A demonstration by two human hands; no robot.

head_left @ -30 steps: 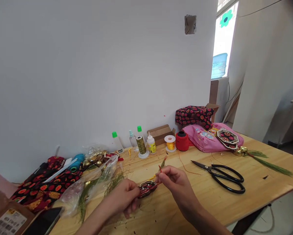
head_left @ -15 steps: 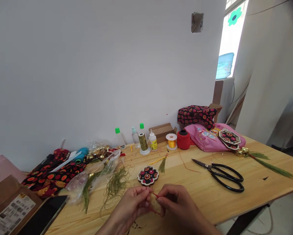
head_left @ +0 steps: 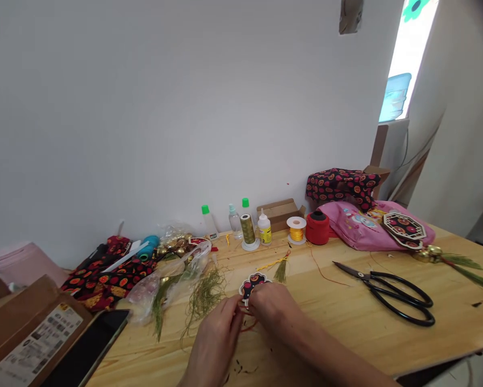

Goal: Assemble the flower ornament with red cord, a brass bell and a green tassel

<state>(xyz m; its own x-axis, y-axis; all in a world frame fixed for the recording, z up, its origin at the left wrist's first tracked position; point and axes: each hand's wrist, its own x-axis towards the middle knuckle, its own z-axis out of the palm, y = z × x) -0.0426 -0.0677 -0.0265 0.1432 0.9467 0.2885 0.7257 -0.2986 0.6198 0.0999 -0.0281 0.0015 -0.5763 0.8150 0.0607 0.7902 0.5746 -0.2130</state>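
Note:
A flower-shaped ornament [head_left: 253, 280], dark patterned cloth with a pale scalloped rim, lies on the wooden table. My left hand [head_left: 221, 325] is at its lower left edge, thumb and fingers pinched on a thin red cord [head_left: 248, 327]. The cord curves below the ornament between my hands. My right hand [head_left: 271, 303] lies over the ornament's lower right part with curled fingers; its fingertips and what they grip are hidden. Behind the ornament lies a green tassel [head_left: 281, 270] with a yellow cord [head_left: 269, 265].
Black-handled scissors [head_left: 386, 290] lie to the right. Thread spools [head_left: 247, 231], a glue bottle [head_left: 264, 228] and a red thread cone [head_left: 317, 228] stand along the wall. Loose green threads [head_left: 205, 293], a plastic bag [head_left: 144, 295], a phone [head_left: 88, 349] and a cardboard box [head_left: 35, 333] are left.
Both hands have moved forward from in front of the ornament to its lower edge, the right now partly covering it. The view has shifted, so the table things appear farther right.

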